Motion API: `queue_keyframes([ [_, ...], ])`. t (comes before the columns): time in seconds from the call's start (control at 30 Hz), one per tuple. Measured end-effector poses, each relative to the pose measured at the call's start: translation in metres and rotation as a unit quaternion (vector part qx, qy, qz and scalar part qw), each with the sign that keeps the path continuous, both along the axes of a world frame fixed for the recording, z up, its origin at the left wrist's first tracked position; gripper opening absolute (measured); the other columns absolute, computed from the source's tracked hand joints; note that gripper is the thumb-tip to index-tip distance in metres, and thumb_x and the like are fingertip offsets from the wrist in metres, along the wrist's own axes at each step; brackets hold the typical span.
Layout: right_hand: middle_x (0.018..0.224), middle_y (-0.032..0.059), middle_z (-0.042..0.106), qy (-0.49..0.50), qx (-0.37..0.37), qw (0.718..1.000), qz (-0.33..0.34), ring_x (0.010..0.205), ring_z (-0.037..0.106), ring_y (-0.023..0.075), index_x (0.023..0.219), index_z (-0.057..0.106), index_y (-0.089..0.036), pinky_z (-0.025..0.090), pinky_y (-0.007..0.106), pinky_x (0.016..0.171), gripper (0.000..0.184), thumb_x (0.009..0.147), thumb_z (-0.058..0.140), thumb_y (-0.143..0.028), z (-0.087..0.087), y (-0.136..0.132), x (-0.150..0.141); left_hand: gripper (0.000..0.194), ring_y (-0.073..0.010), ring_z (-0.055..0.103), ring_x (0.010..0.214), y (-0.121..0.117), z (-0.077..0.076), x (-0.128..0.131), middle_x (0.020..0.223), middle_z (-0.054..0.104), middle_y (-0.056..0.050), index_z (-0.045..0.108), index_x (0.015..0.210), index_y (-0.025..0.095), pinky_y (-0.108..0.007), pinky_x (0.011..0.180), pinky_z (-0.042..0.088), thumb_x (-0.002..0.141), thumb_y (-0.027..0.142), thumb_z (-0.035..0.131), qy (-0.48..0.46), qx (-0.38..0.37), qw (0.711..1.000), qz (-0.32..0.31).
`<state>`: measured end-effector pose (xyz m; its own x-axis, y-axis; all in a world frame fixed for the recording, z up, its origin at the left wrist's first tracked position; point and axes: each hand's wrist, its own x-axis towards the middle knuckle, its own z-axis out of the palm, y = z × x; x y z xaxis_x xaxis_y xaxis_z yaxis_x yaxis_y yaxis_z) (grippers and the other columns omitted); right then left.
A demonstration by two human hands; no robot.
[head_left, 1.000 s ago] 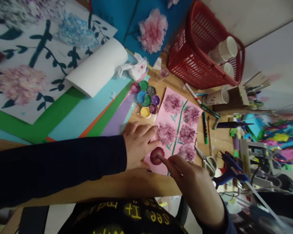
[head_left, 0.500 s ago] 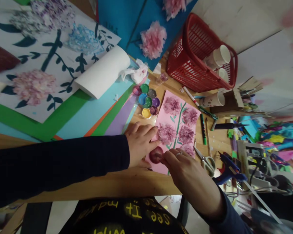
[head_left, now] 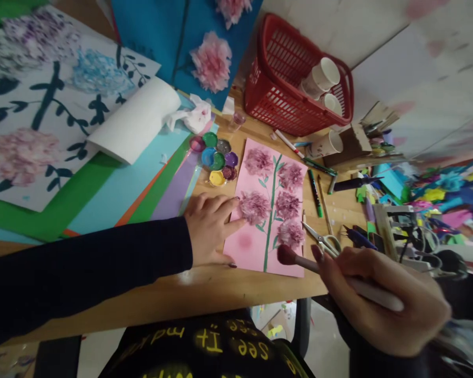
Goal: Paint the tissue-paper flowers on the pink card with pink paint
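Observation:
A pink sheet of paper (head_left: 238, 262) lies on the table with several purplish pink flowers and a green painted stem. At its lower left is a faint reddish round mark (head_left: 245, 241). My left hand (head_left: 211, 228) lies with its fingers spread over the sheet's left edge, holding nothing. In my right hand (head_left: 386, 294) is a pale-handled paintbrush (head_left: 305, 262) with a dark red tip, raised over the sheet's lower right part. A cluster of small paint pots (head_left: 217, 160) sits left of the sheet's top.
Scissors (head_left: 323, 239), a green marker (head_left: 315, 194) and a blue glue gun (head_left: 360, 237) lie on the right. Behind stands a red basket (head_left: 284, 100) with paper cups. Coloured sheets (head_left: 142, 202), a white paper roll (head_left: 136, 123) and flower pictures cover the left side.
My right hand has lifted the paintbrush off the sheet and moved right, uncovering the reddish mark. My left hand stays on the paper's edge. The view has shifted.

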<state>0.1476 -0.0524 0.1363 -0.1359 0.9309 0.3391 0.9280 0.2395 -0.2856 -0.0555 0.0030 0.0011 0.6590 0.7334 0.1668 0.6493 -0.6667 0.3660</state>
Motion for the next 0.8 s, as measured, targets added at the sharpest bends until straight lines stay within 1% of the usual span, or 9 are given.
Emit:
queue_keyframes([
  [0.1, 0.045, -0.0079, 0.037, 0.029, 0.043, 0.998, 0.019, 0.039, 0.03, 0.0045, 0.052, 0.039, -0.019, 0.025, 0.024, 0.04, 0.034, 0.07, 0.066, -0.009, -0.018, 0.004, -0.012, 0.076, -0.0318, 0.043, 0.119, 0.0, -0.001, -0.001, 0.135, 0.052, -0.011, 0.063, 0.12, 0.029, -0.047, 0.095, 0.027, 0.056, 0.071, 0.073, -0.004, 0.01, 1.0, -0.002],
  [0.17, 0.045, -0.0085, 0.032, 0.05, 0.057, 0.997, 0.024, 0.039, 0.026, 0.0041, 0.051, 0.035, -0.019, 0.022, 0.024, 0.04, 0.037, 0.068, 0.064, -0.005, -0.026, 0.009, -0.017, 0.075, -0.0317, 0.043, 0.119, 0.0, -0.002, -0.001, 0.136, 0.052, -0.012, 0.063, 0.12, 0.029, -0.047, 0.094, 0.027, 0.059, 0.071, 0.071, -0.006, 0.012, 1.0, -0.004],
  [0.33, 0.047, -0.0089, 0.032, 0.072, 0.064, 0.994, 0.046, 0.04, 0.027, 0.0031, 0.052, 0.033, -0.018, 0.023, 0.021, 0.04, 0.037, 0.066, 0.061, -0.001, -0.041, 0.018, -0.022, 0.072, -0.0327, 0.042, 0.119, 0.0, -0.004, -0.001, 0.137, 0.05, -0.013, 0.063, 0.12, 0.029, -0.047, 0.094, 0.027, 0.062, 0.07, 0.07, -0.014, 0.004, 1.0, -0.006],
  [0.4, 0.047, -0.0087, 0.031, 0.076, 0.057, 0.994, 0.049, 0.04, 0.026, 0.0034, 0.051, 0.031, -0.018, 0.024, 0.021, 0.04, 0.038, 0.068, 0.06, -0.003, -0.055, 0.021, -0.025, 0.072, -0.0334, 0.042, 0.119, 0.0, -0.004, -0.001, 0.138, 0.05, -0.012, 0.062, 0.121, 0.029, -0.048, 0.094, 0.027, 0.061, 0.069, 0.07, -0.021, 0.001, 1.0, -0.008],
  [0.53, 0.045, -0.0083, 0.03, 0.075, -0.01, 0.996, 0.056, 0.04, 0.027, 0.0046, 0.05, 0.032, -0.02, 0.026, 0.021, 0.04, 0.035, 0.072, 0.055, -0.008, -0.091, 0.025, -0.027, 0.073, -0.0325, 0.042, 0.12, 0.0, -0.003, 0.0, 0.139, 0.049, -0.011, 0.063, 0.119, 0.03, -0.047, 0.096, 0.026, 0.059, 0.069, 0.073, -0.03, -0.011, 0.999, -0.001],
  [0.6, 0.044, -0.0082, 0.03, 0.083, -0.014, 0.995, 0.047, 0.039, 0.027, 0.005, 0.05, 0.032, -0.021, 0.026, 0.021, 0.04, 0.033, 0.072, 0.054, -0.01, -0.104, 0.025, -0.026, 0.072, -0.0318, 0.042, 0.12, 0.0, -0.001, 0.0, 0.138, 0.05, -0.009, 0.063, 0.118, 0.03, -0.047, 0.096, 0.025, 0.058, 0.068, 0.074, -0.027, -0.016, 0.999, 0.003],
  [0.67, 0.044, -0.0081, 0.029, 0.099, 0.001, 0.995, 0.031, 0.039, 0.026, 0.0051, 0.049, 0.03, -0.021, 0.026, 0.021, 0.04, 0.034, 0.072, 0.053, -0.009, -0.105, 0.023, -0.025, 0.072, -0.0316, 0.042, 0.12, 0.0, 0.0, 0.0, 0.138, 0.05, -0.009, 0.063, 0.119, 0.03, -0.046, 0.096, 0.025, 0.058, 0.067, 0.074, -0.024, -0.018, 1.0, 0.002],
  [0.8, 0.044, -0.008, 0.028, 0.109, 0.05, 0.992, -0.029, 0.04, 0.026, 0.0057, 0.05, 0.027, -0.021, 0.026, 0.022, 0.04, 0.037, 0.072, 0.054, -0.009, -0.087, 0.02, -0.025, 0.072, -0.0329, 0.041, 0.121, 0.0, 0.0, -0.001, 0.139, 0.048, -0.011, 0.062, 0.12, 0.029, -0.048, 0.096, 0.025, 0.06, 0.068, 0.073, -0.017, -0.023, 1.0, -0.003],
])
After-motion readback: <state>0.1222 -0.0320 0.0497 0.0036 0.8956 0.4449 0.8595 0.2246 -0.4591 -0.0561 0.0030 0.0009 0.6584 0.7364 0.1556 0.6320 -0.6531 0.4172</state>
